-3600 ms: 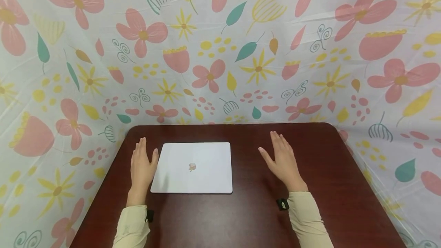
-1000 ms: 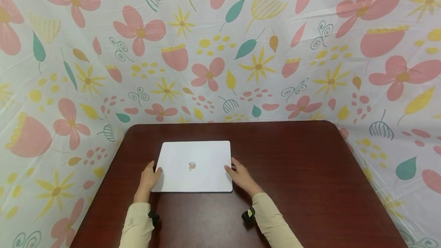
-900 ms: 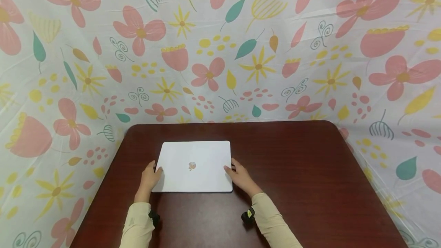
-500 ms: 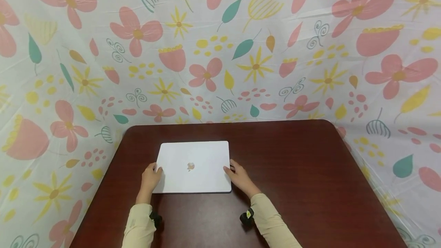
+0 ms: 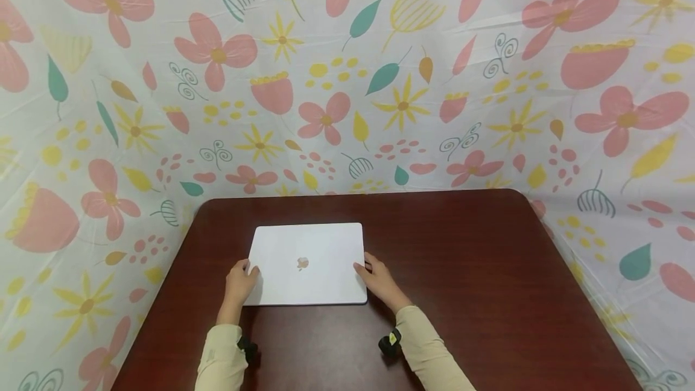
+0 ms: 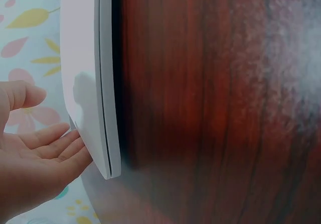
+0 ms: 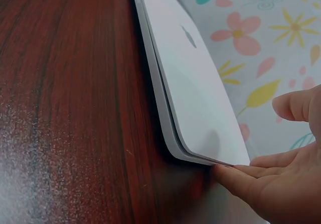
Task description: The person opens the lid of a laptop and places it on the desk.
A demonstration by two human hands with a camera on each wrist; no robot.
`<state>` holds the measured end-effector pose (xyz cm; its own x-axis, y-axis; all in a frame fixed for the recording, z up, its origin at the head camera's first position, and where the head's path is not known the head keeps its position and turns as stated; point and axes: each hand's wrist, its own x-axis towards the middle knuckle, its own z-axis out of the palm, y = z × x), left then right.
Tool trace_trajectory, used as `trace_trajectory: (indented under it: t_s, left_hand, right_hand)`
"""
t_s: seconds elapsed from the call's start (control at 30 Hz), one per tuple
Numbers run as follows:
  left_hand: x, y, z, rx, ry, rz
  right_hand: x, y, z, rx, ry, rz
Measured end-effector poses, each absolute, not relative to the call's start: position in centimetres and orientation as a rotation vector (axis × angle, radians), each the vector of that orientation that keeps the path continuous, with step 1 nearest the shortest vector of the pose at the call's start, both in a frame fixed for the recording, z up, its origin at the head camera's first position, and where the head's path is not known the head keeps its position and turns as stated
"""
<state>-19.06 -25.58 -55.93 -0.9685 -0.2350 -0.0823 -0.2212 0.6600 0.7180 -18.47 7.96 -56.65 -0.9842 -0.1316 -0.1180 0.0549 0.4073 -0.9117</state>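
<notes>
A closed-looking silver laptop (image 5: 306,240) with an apple logo lies on the dark wooden table, left of its middle. My left hand (image 5: 240,282) is at its left edge: in the left wrist view the fingers (image 6: 65,146) extend against the edge, and the thumb stands apart above the lid. At the right edge, my right hand (image 5: 382,282) touches the side with extended fingers (image 7: 241,181); its thumb is also raised clear of the lid. A narrow dark gap shows between lid and base in the right wrist view. Some fingertips are hidden by the laptop.
The reddish-brown table (image 5: 461,246) extends right of the laptop and toward the person. Behind it and along both sides hangs a white floral cloth (image 5: 347,77). A dark wrist camera (image 5: 390,343) sits at the right cuff, with another (image 5: 248,350) on the left.
Earlier both hands were held flat and apart on either side of the laptop. Both have since come in to its side edges, the right one moving farther. During the last second they barely move.
</notes>
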Motion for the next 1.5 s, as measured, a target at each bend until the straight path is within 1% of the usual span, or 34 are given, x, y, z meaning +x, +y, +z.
trace_trajectory:
  t_s: [0.47, 0.77, 1.5]
  left_hand:
    - [-18.7, -25.2, -56.1, 0.351, -2.877, -1.245]
    - [-18.5, -24.8, -55.9, 0.351, -2.876, -1.24]
    - [-18.1, -23.0, -56.0, 0.263, -2.882, -1.232]
  right_hand:
    - [-18.3, 8.2, -56.0, 0.021, 2.494, -1.604]
    - [-18.4, 8.7, -56.1, 0.031, 2.492, -1.614]
    - [-18.0, 9.6, -55.5, 0.209, 2.533, -1.585]
